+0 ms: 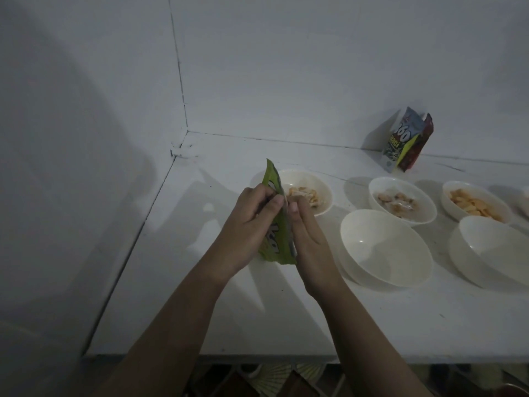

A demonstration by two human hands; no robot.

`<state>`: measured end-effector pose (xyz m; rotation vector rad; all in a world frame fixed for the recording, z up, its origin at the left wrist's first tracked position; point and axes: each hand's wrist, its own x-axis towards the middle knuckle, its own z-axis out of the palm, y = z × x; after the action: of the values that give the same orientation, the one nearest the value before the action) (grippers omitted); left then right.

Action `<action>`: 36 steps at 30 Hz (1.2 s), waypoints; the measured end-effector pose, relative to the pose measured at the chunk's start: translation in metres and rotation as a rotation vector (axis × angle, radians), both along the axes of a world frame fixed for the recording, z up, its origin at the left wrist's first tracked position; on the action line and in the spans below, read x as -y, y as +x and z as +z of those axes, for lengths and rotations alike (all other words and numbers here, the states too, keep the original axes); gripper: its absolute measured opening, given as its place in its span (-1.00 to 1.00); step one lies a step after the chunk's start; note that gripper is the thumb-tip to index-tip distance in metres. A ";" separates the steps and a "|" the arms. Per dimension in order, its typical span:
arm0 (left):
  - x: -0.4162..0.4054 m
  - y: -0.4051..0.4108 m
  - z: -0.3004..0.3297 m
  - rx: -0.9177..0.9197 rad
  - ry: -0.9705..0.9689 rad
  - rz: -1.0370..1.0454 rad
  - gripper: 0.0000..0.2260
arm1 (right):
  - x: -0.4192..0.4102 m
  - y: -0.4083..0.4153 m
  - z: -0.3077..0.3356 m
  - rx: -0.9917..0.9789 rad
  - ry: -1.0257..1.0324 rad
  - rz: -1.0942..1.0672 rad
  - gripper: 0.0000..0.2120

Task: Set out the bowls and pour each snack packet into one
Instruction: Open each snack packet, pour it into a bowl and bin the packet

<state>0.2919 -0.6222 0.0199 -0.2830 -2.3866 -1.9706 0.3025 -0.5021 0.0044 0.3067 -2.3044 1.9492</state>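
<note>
Both hands pinching green pkt, 3 bowls w/ snacks, 2 empty

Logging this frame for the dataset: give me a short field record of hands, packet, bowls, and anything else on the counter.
left hand: left hand grips the green snack packet on its left side
right hand: right hand pinches the packet's right edge near the top
packet position: held upright above the counter, in front of the far-left bowl
filled bowls: far-left bowl, middle back bowl, right back bowl
empty bowls: near centre bowl, near right bowl
other: more packets standing against the back wall
</note>
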 end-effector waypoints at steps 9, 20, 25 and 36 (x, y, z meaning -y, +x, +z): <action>0.007 -0.005 0.013 -0.159 -0.199 0.094 -0.73 | -0.002 -0.001 0.011 -0.074 0.118 0.031 -0.74; 0.006 -0.003 0.010 -0.231 -0.175 0.080 -0.76 | -0.009 -0.005 0.031 -0.109 0.244 0.000 -0.78; 0.001 -0.002 0.005 -0.211 -0.116 0.107 -0.78 | -0.007 -0.004 0.033 -0.156 0.310 -0.034 -0.78; 0.008 -0.005 -0.004 -0.323 -0.210 0.176 -0.87 | -0.025 -0.010 0.022 -0.147 0.372 -0.334 -0.79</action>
<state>0.2870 -0.6297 0.0157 -0.3527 -2.3158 -1.4762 0.2924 -0.4776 0.0264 0.0814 -2.4213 1.3010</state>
